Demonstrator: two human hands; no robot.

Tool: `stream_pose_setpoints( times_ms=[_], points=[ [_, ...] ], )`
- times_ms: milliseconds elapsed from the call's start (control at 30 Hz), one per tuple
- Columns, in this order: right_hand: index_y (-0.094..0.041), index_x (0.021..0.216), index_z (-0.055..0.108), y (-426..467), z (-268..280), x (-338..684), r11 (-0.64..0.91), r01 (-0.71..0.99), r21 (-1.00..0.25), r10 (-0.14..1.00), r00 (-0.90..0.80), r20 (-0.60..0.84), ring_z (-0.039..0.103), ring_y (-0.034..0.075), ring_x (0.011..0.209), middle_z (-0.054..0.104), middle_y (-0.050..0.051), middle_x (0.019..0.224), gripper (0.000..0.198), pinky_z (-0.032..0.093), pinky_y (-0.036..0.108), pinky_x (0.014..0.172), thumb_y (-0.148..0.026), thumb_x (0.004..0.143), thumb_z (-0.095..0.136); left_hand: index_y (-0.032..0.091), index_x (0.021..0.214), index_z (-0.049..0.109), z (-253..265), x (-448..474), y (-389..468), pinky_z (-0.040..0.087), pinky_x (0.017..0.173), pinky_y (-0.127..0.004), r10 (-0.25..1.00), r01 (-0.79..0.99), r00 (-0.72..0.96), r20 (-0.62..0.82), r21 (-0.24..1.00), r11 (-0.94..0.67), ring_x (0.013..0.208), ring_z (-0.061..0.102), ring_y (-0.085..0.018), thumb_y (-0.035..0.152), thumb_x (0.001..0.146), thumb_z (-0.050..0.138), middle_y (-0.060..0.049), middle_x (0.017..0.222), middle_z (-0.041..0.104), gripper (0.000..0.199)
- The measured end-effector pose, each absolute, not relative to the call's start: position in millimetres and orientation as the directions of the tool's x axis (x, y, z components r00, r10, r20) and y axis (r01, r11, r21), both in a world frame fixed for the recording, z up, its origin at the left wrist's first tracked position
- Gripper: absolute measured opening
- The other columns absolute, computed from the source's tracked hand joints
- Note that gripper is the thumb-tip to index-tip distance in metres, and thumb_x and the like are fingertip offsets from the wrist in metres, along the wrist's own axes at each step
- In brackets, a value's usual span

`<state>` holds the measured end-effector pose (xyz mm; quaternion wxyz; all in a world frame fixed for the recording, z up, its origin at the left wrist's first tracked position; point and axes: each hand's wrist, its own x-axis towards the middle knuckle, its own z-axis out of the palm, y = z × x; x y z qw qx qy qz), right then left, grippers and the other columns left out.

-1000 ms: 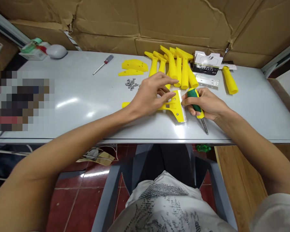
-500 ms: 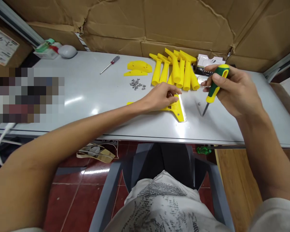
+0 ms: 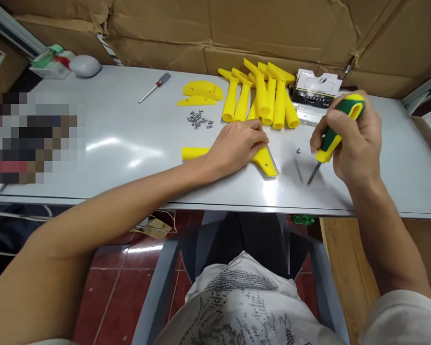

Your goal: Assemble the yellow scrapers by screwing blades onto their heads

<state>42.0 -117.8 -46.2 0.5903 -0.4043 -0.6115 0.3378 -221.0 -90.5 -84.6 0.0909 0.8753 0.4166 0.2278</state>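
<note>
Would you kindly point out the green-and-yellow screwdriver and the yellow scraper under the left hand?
Green-and-yellow screwdriver (image 3: 332, 140): head view, on the green part of its handle.
Yellow scraper (image 3: 265, 161): head view, on its wide blade end.

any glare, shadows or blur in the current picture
Head view: white glare streaks on the left half of the tabletop, with another bright patch just below the yellow scraper; head view: a thin shadow or reflection left of the shaft of the green-and-yellow screwdriver; head view: the right hand looks slightly soft, perhaps from motion.
</note>
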Motion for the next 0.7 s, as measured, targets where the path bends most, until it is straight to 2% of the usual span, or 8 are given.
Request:
stream_pose_setpoints(
  times_ms=[33,100,167,233,367,533,700],
  points=[
    [-0.031,0.100,0.058,-120,-46,45,0.383,0.158,-0.910,0.922,-0.012,0.386,0.059,0.017,0.051,0.066,-0.003,0.079,0.058,0.043,0.038,0.052,-0.064,0.093,0.105,0.021,0.126,0.097,-84,-221,-94,0.064,0.099,-0.045,0.783,0.722,0.536,0.315,0.309,-0.619,0.115,0.086,-0.033,0.011,0.119,0.071,-0.012,0.130,0.089,0.028],
    [-0.031,0.099,0.055,-128,-45,49,0.179,0.328,-0.928,0.981,-0.129,0.144,0.057,0.018,0.045,0.069,-0.004,0.075,0.058,0.039,0.037,0.047,-0.054,0.087,0.107,0.019,0.136,0.094,-82,-220,-102,0.065,0.099,-0.047,0.818,0.784,0.495,0.293,0.255,-0.566,0.119,0.086,-0.036,0.014,0.121,0.069,-0.015,0.139,0.087,0.029],
    [-0.030,0.100,0.054,-136,-45,48,0.018,0.479,-0.877,0.970,-0.223,-0.101,0.061,0.020,0.046,0.075,-0.002,0.076,0.056,0.044,0.039,0.049,-0.044,0.084,0.106,0.018,0.150,0.089,-82,-219,-108,0.067,0.103,-0.049,0.847,0.819,0.450,0.284,0.247,-0.518,0.124,0.085,-0.038,0.015,0.123,0.067,-0.017,0.147,0.085,0.035],
    [-0.029,0.100,0.051,-143,-45,43,-0.038,0.529,-0.848,0.938,-0.275,-0.213,0.064,0.020,0.049,0.081,-0.001,0.081,0.051,0.049,0.040,0.054,-0.035,0.088,0.100,0.017,0.160,0.083,-84,-219,-111,0.067,0.110,-0.051,0.859,0.821,0.423,0.288,0.280,-0.498,0.128,0.084,-0.038,0.015,0.124,0.066,-0.018,0.149,0.084,0.040],
    [-0.029,0.102,0.046,-145,-46,29,-0.033,0.512,-0.858,0.944,-0.266,-0.195,0.065,0.019,0.051,0.087,0.001,0.093,0.048,0.050,0.042,0.059,-0.024,0.090,0.092,0.017,0.157,0.081,-87,-220,-110,0.067,0.116,-0.047,0.861,0.762,0.395,0.321,0.410,-0.502,0.123,0.085,-0.031,0.015,0.121,0.072,-0.014,0.144,0.087,0.037],
    [-0.029,0.100,0.046,-137,-47,19,0.006,0.500,-0.866,0.957,-0.255,-0.141,0.064,0.018,0.052,0.086,0.000,0.092,0.043,0.049,0.043,0.059,-0.018,0.090,0.086,0.018,0.138,0.085,-83,-225,-108,0.068,0.105,-0.039,0.889,0.644,0.339,0.309,0.613,-0.458,0.108,0.085,-0.025,0.009,0.108,0.082,-0.008,0.125,0.091,0.032],
    [-0.029,0.098,0.050,-132,-49,14,-0.044,0.406,-0.913,0.947,-0.275,-0.169,0.059,0.017,0.055,0.083,0.002,0.089,0.050,0.046,0.040,0.055,-0.019,0.084,0.097,0.019,0.126,0.087,-80,-229,-106,0.071,0.098,-0.037,0.919,0.494,0.313,0.240,0.785,-0.373,0.100,0.084,-0.022,0.013,0.101,0.085,-0.008,0.120,0.091,0.026]
  ],
)
